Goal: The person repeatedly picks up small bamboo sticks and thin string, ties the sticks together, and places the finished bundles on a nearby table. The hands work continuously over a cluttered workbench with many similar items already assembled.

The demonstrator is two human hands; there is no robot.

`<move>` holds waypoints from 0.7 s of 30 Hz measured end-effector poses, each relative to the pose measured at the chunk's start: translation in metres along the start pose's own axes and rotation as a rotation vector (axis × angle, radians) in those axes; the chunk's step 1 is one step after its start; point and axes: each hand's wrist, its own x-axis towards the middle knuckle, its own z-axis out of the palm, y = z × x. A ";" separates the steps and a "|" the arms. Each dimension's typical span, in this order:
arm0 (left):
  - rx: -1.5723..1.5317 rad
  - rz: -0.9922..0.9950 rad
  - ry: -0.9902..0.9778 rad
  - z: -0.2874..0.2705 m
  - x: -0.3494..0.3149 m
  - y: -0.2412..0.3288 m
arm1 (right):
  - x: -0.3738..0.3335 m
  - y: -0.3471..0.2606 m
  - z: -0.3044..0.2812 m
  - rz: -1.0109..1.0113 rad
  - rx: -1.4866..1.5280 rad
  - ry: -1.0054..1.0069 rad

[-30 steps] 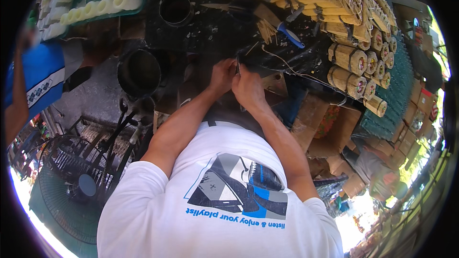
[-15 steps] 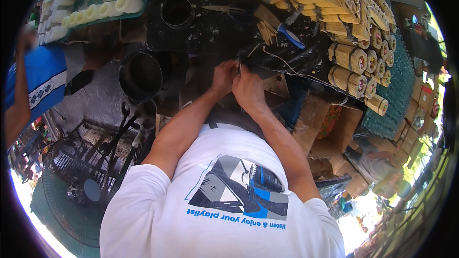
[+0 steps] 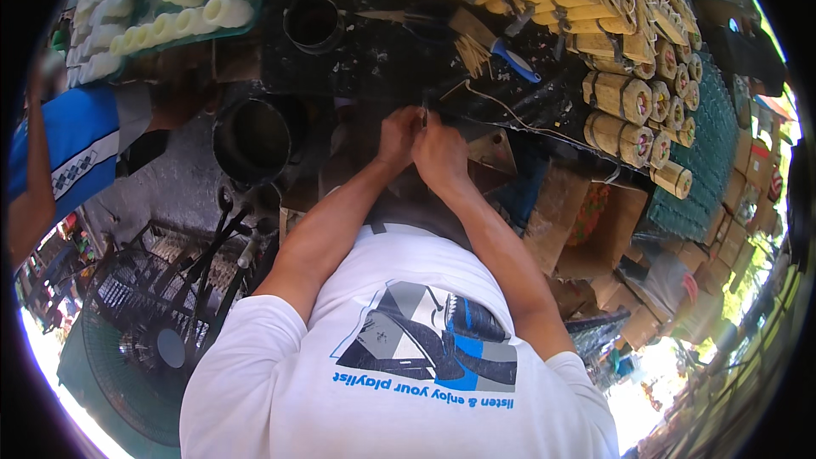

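At the near edge of the black table (image 3: 382, 76), my left hand (image 3: 399, 138) and my right hand (image 3: 440, 149) meet with fingertips pinched together. Something small and dark sits between them, too small and shaded to name. Just beyond my right hand, a thin pale string (image 3: 510, 110) curves over the tabletop toward the right. Farther off lie a blue-handled tool (image 3: 520, 65) and a bunch of thin sticks (image 3: 472, 55). Beneath my hands the space is dark.
Bundled bamboo-like tubes (image 3: 619, 98) are stacked at the right, above an open cardboard box (image 3: 608, 221). Black pots (image 3: 253, 140), a pitcher (image 3: 313, 24) and a fan (image 3: 149, 340) stand left. White hollow cylinders (image 3: 229, 13) fill a tray near another person's blue sleeve (image 3: 68, 136).
My hands stay pinched together at almost the same spot. The dark piece that stuck up between my fingertips shows less now. The view has shifted slightly.
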 end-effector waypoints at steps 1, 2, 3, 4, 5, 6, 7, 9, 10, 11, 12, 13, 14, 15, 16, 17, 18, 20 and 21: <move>0.011 -0.009 0.002 0.001 -0.001 -0.001 | 0.001 0.001 0.001 -0.010 0.017 0.006; 0.021 -0.018 0.004 0.002 -0.001 -0.003 | 0.000 0.000 0.000 -0.009 0.008 0.007; 0.032 -0.027 0.006 0.004 -0.001 -0.004 | -0.001 -0.001 0.000 -0.007 0.000 0.008; 0.026 -0.029 0.022 0.005 -0.001 -0.005 | 0.000 -0.001 -0.001 -0.008 -0.008 0.008; 0.020 -0.032 0.038 0.006 -0.001 -0.006 | 0.000 -0.001 -0.001 -0.009 -0.014 0.008; 0.014 -0.034 0.055 0.008 0.000 -0.008 | -0.001 -0.002 -0.002 -0.009 -0.020 0.009; 0.024 -0.021 0.057 0.007 -0.001 -0.006 | -0.003 -0.001 -0.002 -0.005 -0.025 0.007; 0.043 0.005 0.063 0.007 0.000 -0.003 | -0.005 0.000 -0.002 -0.008 -0.028 0.001; 0.038 0.000 0.075 0.008 0.000 -0.004 | -0.005 0.000 -0.002 -0.013 -0.030 -0.003; 0.034 -0.005 0.088 0.010 0.000 -0.004 | -0.005 0.002 -0.001 -0.005 -0.007 0.002; 0.029 -0.010 0.100 0.011 0.000 -0.004 | -0.005 0.004 0.000 0.002 0.015 0.007; 0.015 -0.017 0.101 0.011 0.000 -0.005 | -0.005 0.006 0.001 0.007 0.038 0.013; 0.002 -0.023 0.102 0.011 -0.001 -0.006 | -0.006 0.007 0.003 -0.004 0.049 0.034; -0.012 -0.029 0.104 0.012 -0.001 -0.007 | -0.007 0.008 0.004 -0.016 0.059 0.054; -0.011 -0.030 0.101 0.010 -0.001 -0.005 | -0.008 0.009 0.005 -0.027 0.071 0.074; -0.010 -0.030 0.098 0.009 -0.001 -0.003 | -0.008 0.009 0.006 -0.040 0.065 0.078; -0.009 -0.031 0.095 0.008 -0.001 -0.001 | -0.008 0.010 0.006 -0.053 0.060 0.081; -0.032 -0.046 0.084 0.006 -0.001 0.001 | -0.008 0.010 0.006 -0.068 0.062 0.082; -0.044 -0.054 0.078 0.005 -0.001 0.002 | -0.009 0.010 0.005 -0.071 0.071 0.077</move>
